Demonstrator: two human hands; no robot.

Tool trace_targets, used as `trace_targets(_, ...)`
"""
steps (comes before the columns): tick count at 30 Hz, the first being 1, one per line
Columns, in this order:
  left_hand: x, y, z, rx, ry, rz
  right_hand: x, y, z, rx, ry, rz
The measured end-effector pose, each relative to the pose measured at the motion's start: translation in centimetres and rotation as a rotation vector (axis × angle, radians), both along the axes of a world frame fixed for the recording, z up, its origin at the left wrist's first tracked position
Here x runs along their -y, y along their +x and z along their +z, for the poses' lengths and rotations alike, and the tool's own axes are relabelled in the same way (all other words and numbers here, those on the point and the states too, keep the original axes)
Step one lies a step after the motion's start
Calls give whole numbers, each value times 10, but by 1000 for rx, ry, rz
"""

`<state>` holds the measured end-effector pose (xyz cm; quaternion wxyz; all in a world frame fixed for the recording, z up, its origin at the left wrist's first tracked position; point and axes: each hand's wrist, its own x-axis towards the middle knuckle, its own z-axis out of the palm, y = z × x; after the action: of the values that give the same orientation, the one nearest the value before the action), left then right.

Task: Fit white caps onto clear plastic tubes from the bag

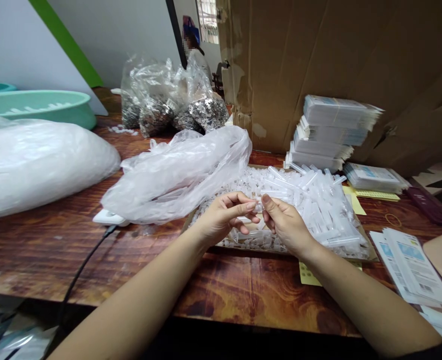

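Observation:
My left hand [226, 216] and my right hand [286, 223] meet over a heap of small clear plastic tubes [318, 205] lying in a shallow cardboard tray [367, 252]. Both hands pinch one small clear tube [258, 206] between thumbs and fingertips, the left from the left end, the right from the right end. A crumpled clear plastic bag [175, 175] lies just left of the heap, touching it.
Stacks of printed packets [333, 132] lean against a big cardboard box [337, 65] at the back right. Loose printed cards [408, 267] lie at the right. A full white bag [36, 162], teal basins [40, 106], bags of metal parts [168, 102] and a black cable [81, 267] sit on the wooden table [36, 250].

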<state>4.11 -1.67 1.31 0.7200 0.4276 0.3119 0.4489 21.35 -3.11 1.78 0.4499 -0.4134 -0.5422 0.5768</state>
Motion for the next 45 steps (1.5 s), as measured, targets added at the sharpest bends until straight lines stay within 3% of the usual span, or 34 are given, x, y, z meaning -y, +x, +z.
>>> trace_targets(10,-1,2,2,-24,0,68,-1,-1,0,-11,24,14)
trace_targets(17,-1,1,2,-6,2,86,-1,-2,0,-24,-70,6)
trace_targets(24,-1,1,-4,-120,54,151,-4,-3,-2,-83,-116,27)
trace_targets(29,-3,5,5,-187,20,258,-9,-5,-1,-115,-195,71)
trace_targets(35,-2,10,18,-332,-14,364,-10,-3,13,-146,-261,96)
trace_targets(45,-5,9,14,-374,-8,386,-13,-2,14,-112,-234,111)
